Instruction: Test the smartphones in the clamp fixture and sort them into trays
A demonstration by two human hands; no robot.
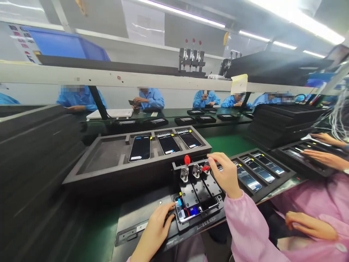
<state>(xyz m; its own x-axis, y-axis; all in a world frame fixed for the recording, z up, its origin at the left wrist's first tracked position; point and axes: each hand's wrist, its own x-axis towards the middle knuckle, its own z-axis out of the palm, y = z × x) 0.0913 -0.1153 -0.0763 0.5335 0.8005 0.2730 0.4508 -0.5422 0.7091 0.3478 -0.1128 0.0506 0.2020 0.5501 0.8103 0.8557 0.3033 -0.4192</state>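
Closest to me, the left hand [156,223] comes in from the near edge, thumb and forefinger slightly apart, tips right at the left edge of a lit phone [182,214]. That phone is lying face up in a black clamp fixture [203,192] on the bench [229,141], partly under its three plates; can't tell if they're actually pressing on it. The left red knob [187,159] sticks up and the middle red grip [205,168] points sideways.

The right hand [227,173] is at the fixture's right end, fingers bent around the third clamp. It blocks the view, so I honestly can't tell whether they're closed on the lever.

Over to the right there's a neighbour in pink, one hand [311,225] low and near. Left of them, a dark tray [288,172] holds at least three lit phones.

A bit farther, just past the fixture and to the left, a grey foam tray [102,171] has three more phones with yellow tabs. Far side: people in blue [153,98] sitting in a row, below a shelf [152,80] carrying another red-knobbed clamp unit [192,60].
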